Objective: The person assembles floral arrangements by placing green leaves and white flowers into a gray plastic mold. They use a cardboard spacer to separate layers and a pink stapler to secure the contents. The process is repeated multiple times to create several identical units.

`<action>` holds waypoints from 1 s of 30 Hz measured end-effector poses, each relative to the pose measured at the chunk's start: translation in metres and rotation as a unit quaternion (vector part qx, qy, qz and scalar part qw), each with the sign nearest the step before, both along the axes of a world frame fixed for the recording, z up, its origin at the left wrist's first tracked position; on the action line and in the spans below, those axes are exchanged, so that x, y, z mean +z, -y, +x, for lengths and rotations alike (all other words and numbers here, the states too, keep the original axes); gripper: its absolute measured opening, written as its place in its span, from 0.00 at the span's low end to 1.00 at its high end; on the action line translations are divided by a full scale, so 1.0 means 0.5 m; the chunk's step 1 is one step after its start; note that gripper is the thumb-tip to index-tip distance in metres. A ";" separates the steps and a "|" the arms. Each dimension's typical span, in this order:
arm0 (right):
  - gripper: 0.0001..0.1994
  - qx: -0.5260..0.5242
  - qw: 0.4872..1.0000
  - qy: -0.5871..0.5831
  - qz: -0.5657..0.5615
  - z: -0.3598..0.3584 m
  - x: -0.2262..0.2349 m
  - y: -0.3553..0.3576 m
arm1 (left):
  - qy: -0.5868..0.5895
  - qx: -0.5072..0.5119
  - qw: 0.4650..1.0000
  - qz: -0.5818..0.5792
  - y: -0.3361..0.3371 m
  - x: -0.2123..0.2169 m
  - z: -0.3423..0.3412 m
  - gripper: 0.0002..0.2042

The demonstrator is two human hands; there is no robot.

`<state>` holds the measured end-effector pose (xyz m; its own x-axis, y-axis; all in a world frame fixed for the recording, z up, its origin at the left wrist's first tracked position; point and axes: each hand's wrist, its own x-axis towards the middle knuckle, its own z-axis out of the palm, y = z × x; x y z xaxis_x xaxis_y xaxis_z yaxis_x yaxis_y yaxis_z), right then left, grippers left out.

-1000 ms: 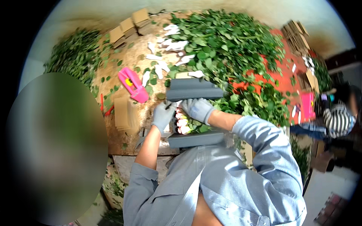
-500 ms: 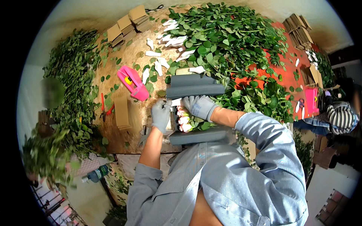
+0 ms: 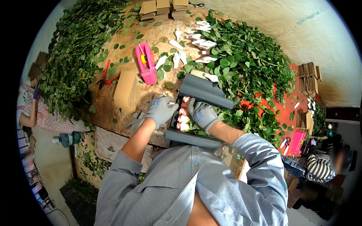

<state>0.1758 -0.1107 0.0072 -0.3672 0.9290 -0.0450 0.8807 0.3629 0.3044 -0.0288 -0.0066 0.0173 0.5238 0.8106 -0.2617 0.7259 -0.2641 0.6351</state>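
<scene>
My left hand (image 3: pixel 161 109), in a grey glove, is closed at the left end of a row of pink-and-white roses (image 3: pixel 183 121). What its fingertips pinch, if anything, is too small to make out. On the stem side, my gloved right hand (image 3: pixel 203 115) curls over the stems and leaves, its thumb against the far rose bud (image 3: pixel 185 100). The roses lie side by side between a dark grey ribbed block (image 3: pixel 205 91) on the far side and a similar near block (image 3: pixel 192 138) close to my body.
Left of the hands stand a pink tape dispenser (image 3: pixel 147 64), a cardboard stack (image 3: pixel 126 90) and red-handled clippers (image 3: pixel 106 73). Beyond lie several white wrapped buds (image 3: pixel 176 59). Leafy stems pile up at left (image 3: pixel 71 64) and right (image 3: pixel 245 56). Another person (image 3: pixel 320 165) is at the far right.
The whole view has turned and shifted. A white piece between my hands has gone from sight, and a rose bud shows there. My left hand has moved slightly nearer my body.
</scene>
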 end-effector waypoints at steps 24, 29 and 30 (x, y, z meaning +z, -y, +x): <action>0.09 -0.006 0.988 -0.129 0.087 0.005 -0.017 -0.026 | 0.228 0.077 0.958 -0.156 0.039 -0.157 0.098 0.13; 0.10 0.000 0.992 -0.111 0.065 0.015 -0.022 -0.022 | 0.171 0.037 0.983 -0.063 0.043 -0.157 0.091 0.10; 0.10 0.001 0.992 -0.110 0.064 0.014 -0.021 -0.022 | 0.172 0.038 0.982 -0.063 0.045 -0.154 0.093 0.10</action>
